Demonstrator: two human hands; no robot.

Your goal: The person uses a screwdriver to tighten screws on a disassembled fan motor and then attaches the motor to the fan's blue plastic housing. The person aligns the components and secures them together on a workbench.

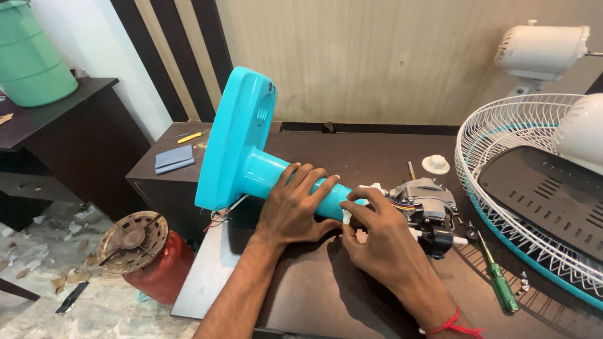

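Observation:
A turquoise fan stand (pixel 242 135) lies on its side on the dark table (pixel 301 295), its flat base at the left and its neck running right. My left hand (pixel 292 204) grips the neck from above. My right hand (pixel 377 235) pinches the white joint where the neck meets the grey fan motor (pixel 427 204). Coloured wires show at the motor and trail out under the base.
A green-handled screwdriver (pixel 499 282) lies right of the motor. A white wire fan guard (pixel 502 169) holds a dark panel at the right. A white knob (pixel 435 164) sits behind the motor. A red cylinder (pixel 160 263) stands on the floor at the left.

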